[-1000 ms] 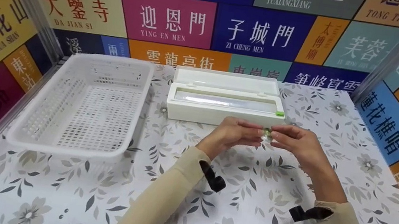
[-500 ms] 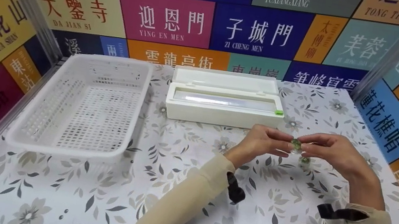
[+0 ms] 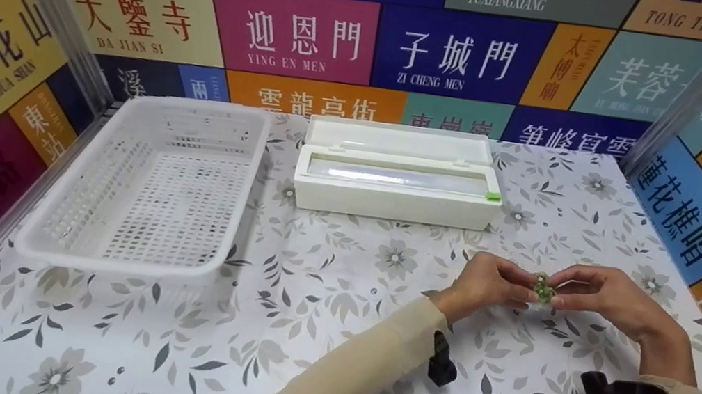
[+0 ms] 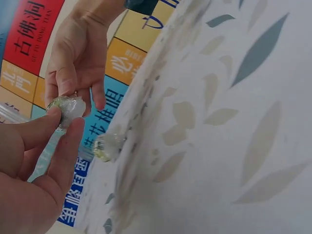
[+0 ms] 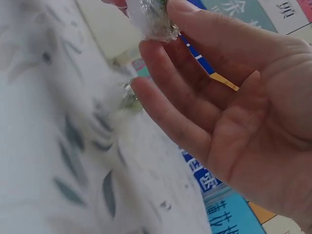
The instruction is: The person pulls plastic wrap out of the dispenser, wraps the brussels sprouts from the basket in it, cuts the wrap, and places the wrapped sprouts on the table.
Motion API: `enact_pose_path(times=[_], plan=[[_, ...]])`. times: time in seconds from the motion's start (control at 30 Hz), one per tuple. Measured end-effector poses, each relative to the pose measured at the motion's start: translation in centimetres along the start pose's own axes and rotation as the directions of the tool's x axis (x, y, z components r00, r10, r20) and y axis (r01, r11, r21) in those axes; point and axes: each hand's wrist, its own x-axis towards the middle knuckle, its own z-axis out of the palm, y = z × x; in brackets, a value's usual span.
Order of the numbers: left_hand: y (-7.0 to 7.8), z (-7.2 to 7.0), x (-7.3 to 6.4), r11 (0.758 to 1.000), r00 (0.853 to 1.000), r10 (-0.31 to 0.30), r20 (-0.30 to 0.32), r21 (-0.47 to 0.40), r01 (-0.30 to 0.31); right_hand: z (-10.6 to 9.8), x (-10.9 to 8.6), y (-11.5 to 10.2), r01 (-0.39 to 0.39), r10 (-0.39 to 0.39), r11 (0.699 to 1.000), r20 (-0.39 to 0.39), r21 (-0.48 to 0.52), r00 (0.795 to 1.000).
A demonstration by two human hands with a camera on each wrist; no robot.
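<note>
Both hands meet at the right of the table, around a small green-and-white lump wrapped in crinkled clear film [image 3: 544, 292]. My left hand [image 3: 490, 286] pinches it from one side, thumb and fingertips on the film. From the other side my right hand [image 3: 609, 300] pinches it too. In the left wrist view the wrapped lump [image 4: 72, 110] sits between the fingertips of both hands. A second film-wrapped lump [image 4: 108, 147] of similar look lies on the table just beyond. Below the fingers in the right wrist view, that second lump [image 5: 130, 100] appears blurred. What is inside cannot be told.
A white cling film dispenser box [image 3: 395, 205] stands at the back with its lid raised, a green slider [image 3: 493, 196] at its right end. A white perforated plastic basket [image 3: 243, 208] stands on the left. Printed panels [image 3: 292, 33] enclose the floral tablecloth [image 3: 158, 350].
Both hands have moved right and nearer the body with the wrapped lump between them. The second lump came into sight half a second ago; the held one is now close to it.
</note>
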Motion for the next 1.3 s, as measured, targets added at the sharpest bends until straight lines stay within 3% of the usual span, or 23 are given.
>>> enact_pose_path(times=[0.2, 0.37, 0.53, 0.7, 0.93, 1.17, 1.3], plan=[[-1.0, 0.7, -0.2, 0.991, 0.995, -0.081, -0.063, 0.102, 0.087, 0.4, 0.0, 1.7, -0.008, 0.007, 1.000, 0.045, 0.028, 0.999], [-1.4, 1.6, -0.4, 0.984, 0.982, -0.154, -0.107, 0.068, 0.162, 0.2, 0.1, 2.3, -0.068, 0.072, 0.997, 0.084, -0.043, 0.994], [-1.6, 2.1, -0.3, 0.980, 0.977, -0.143, -0.161, 0.113, 0.162, 0.0, 0.5, 2.3, -0.084, 0.092, 0.990, 0.071, -0.116, 0.993], [-1.7, 1.8, -0.2, 0.982, 0.975, -0.134, -0.178, 0.107, 0.154, 0.3, 1.2, 2.3, -0.083, 0.092, 0.990, 0.081, -0.111, 0.992], [-1.7, 1.7, -0.2, 0.963, 0.966, -0.130, -0.224, 0.202, 0.176, 0.4, 1.8, 2.5, -0.049, 0.061, 0.991, 0.092, -0.125, 0.994], [-1.9, 1.3, -0.7, 0.972, 0.965, -0.172, -0.199, 0.124, 0.199, 0.2, 1.0, 2.3, -0.084, 0.096, 0.987, 0.083, -0.136, 0.992], [-1.5, 0.0, -1.1, 0.961, 0.974, -0.162, -0.159, 0.199, 0.192, -0.2, 0.2, 1.5, -0.138, 0.147, 0.976, 0.037, -0.170, 0.988]])
